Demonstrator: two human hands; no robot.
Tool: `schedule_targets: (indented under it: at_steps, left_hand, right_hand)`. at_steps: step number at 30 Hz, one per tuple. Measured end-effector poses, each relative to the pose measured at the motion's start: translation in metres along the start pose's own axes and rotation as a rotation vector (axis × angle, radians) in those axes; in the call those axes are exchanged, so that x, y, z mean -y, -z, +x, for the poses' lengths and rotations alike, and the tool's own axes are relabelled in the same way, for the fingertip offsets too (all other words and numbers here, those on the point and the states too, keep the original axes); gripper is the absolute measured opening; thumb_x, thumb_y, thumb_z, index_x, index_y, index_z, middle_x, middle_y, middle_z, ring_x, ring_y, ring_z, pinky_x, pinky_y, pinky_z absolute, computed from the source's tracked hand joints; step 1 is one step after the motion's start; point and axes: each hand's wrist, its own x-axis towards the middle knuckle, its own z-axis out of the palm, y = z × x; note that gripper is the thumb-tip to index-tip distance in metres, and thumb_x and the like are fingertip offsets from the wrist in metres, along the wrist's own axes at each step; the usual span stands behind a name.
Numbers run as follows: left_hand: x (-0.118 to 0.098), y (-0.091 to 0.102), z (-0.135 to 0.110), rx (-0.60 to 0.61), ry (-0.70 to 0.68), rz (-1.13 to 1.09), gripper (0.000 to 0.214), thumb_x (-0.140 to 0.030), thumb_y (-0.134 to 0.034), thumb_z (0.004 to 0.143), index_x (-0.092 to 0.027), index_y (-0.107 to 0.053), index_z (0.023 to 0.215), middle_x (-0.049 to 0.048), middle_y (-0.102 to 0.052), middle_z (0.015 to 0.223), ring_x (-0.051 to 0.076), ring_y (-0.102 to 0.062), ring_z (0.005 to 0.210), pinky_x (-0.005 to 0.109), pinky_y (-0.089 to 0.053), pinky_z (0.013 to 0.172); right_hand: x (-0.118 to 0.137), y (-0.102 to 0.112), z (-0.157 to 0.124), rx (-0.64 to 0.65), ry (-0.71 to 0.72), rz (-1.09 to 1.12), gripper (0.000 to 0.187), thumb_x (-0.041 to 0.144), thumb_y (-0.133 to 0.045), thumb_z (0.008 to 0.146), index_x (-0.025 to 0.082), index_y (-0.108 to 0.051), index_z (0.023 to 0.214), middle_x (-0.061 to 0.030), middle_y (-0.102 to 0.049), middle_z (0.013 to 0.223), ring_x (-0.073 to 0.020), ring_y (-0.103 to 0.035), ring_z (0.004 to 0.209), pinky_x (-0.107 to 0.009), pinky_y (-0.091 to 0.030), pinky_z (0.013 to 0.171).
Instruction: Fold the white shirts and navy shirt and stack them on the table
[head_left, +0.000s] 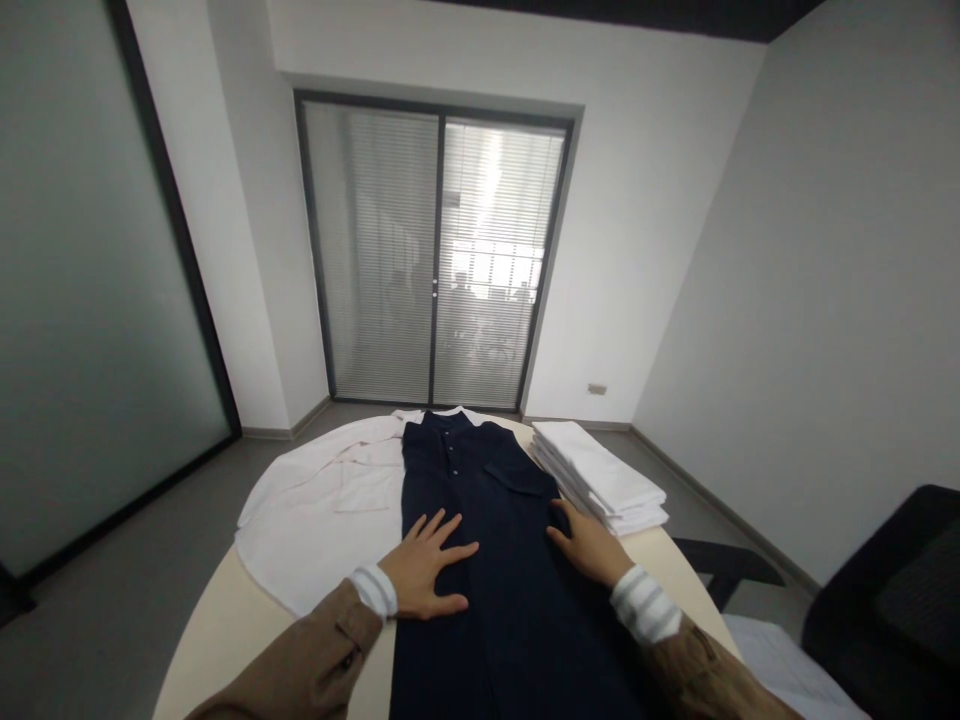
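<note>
A dark navy buttoned shirt (480,500), folded into a long narrow strip, lies lengthwise down the middle of a round beige table (225,620). My left hand (424,570) rests flat on the navy shirt's left edge with its fingers spread. My right hand (589,545) lies on the shirt's right edge near the chest pocket, fingers extended and pressing down. A white shirt (330,500) is spread out beneath and to the left of the navy one.
A stack of folded white garments (600,475) sits at the table's right side, close to my right hand. A dark chair (892,600) stands to the right. Sliding glass doors with blinds (435,250) are straight ahead, and a glass partition is at left.
</note>
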Motion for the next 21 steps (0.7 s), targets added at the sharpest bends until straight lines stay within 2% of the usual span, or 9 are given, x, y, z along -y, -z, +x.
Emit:
schedule_targets:
  at_steps: [2,5,9,11,14,17,19,21]
  left_hand:
    - [0.0,0.002,0.0,0.007,0.003,-0.02,0.078,-0.068,-0.067,0.074,-0.041,-0.046,0.144,0.0079,-0.026,0.161,0.045,-0.017,0.146,0.071,-0.012,0.113]
    - [-0.002,0.007,0.0,0.017,0.015,-0.039,0.076,-0.071,-0.067,0.072,-0.04,-0.051,0.14,0.0094,-0.032,0.159,0.046,-0.021,0.145,0.071,-0.014,0.112]
    - [-0.007,0.016,-0.003,0.024,0.021,-0.037,0.067,-0.071,-0.065,0.074,-0.037,-0.062,0.131,0.0119,-0.042,0.153,0.044,-0.032,0.142,0.069,-0.017,0.113]
    - [-0.009,0.02,-0.004,0.0,0.002,-0.046,0.061,-0.07,-0.066,0.074,-0.034,-0.068,0.123,0.0129,-0.05,0.146,0.041,-0.039,0.138,0.066,-0.018,0.114]
    - [-0.012,0.021,-0.003,-0.035,-0.025,-0.05,0.053,-0.067,-0.068,0.074,-0.031,-0.073,0.112,0.0122,-0.058,0.134,0.037,-0.045,0.133,0.061,-0.02,0.116]
    - [-0.014,0.015,0.0,-0.073,-0.061,-0.017,0.039,-0.057,-0.064,0.082,-0.029,-0.073,0.108,0.0094,-0.059,0.133,0.034,-0.048,0.131,0.056,-0.025,0.116]
    - [-0.014,0.008,0.002,-0.099,-0.078,0.017,0.033,-0.047,-0.06,0.089,-0.029,-0.069,0.115,0.0078,-0.053,0.142,0.032,-0.047,0.132,0.052,-0.034,0.112]
    - [-0.013,0.001,0.004,-0.104,-0.071,0.052,0.042,-0.042,-0.058,0.09,-0.03,-0.059,0.131,0.0081,-0.044,0.152,0.032,-0.044,0.135,0.051,-0.037,0.111]
  right_hand:
    - [-0.004,-0.008,0.005,0.0,0.005,-0.057,0.055,0.036,-0.055,0.091,0.018,-0.047,0.143,-0.0184,-0.06,0.131,-0.0308,-0.057,0.121,-0.039,-0.041,0.1]
    - [-0.004,-0.009,0.008,0.058,0.005,-0.135,0.054,0.039,-0.057,0.09,0.018,-0.052,0.139,-0.0186,-0.061,0.13,-0.0328,-0.055,0.123,-0.042,-0.039,0.102]
    - [-0.008,-0.001,0.01,0.164,0.026,-0.103,0.05,0.043,-0.071,0.078,0.018,-0.064,0.121,-0.0168,-0.064,0.121,-0.0303,-0.064,0.108,-0.036,-0.045,0.09]
    - [-0.011,0.003,0.014,0.183,0.009,-0.056,0.05,0.044,-0.075,0.074,0.018,-0.064,0.115,-0.0149,-0.067,0.115,-0.029,-0.066,0.103,-0.033,-0.046,0.084]
    - [-0.012,0.003,0.025,0.134,-0.064,-0.004,0.05,0.047,-0.064,0.083,0.015,-0.058,0.121,-0.0146,-0.07,0.109,-0.0276,-0.067,0.101,-0.033,-0.047,0.082]
    - [-0.006,-0.003,0.038,0.047,-0.119,-0.007,0.053,0.049,-0.051,0.092,0.012,-0.052,0.13,-0.0175,-0.068,0.116,-0.0285,-0.067,0.107,-0.036,-0.047,0.088]
    - [0.001,-0.008,0.046,0.007,-0.152,-0.043,0.054,0.051,-0.043,0.095,0.01,-0.055,0.128,-0.0204,-0.066,0.121,-0.0312,-0.065,0.111,-0.039,-0.047,0.091]
    - [0.008,-0.012,0.053,-0.007,-0.183,-0.073,0.054,0.051,-0.039,0.097,0.007,-0.061,0.12,-0.0235,-0.066,0.12,-0.0332,-0.065,0.111,-0.041,-0.047,0.092]
